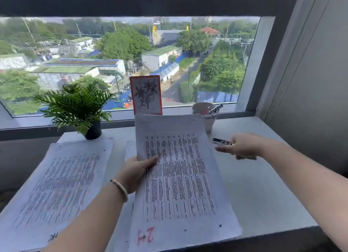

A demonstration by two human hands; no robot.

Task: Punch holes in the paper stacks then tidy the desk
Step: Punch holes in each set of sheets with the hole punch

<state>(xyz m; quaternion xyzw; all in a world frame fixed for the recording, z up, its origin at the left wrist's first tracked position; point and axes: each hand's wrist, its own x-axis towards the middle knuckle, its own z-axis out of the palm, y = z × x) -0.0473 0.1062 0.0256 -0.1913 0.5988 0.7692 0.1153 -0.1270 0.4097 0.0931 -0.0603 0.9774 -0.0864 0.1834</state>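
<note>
My left hand (pixel 135 172) grips the left edge of a printed paper stack (pixel 180 176) marked with a red "24", its far end lifted off the white desk (pixel 263 195). A second printed stack (pixel 56 186) lies flat at the left. To the right of the held stack, my right hand (pixel 243 146) is closed around a metal hole punch (pixel 220 141) just above the desk. The punch's shiny head sticks out to the left of my fingers, and my index finger points toward the paper.
At the back stand a potted fern (pixel 79 105), a red-framed flower card (pixel 146 95) and a cup of pens (pixel 205 112), all along the window sill. Another sheet (pixel 130 148) shows under the held stack. A grey wall bounds the right.
</note>
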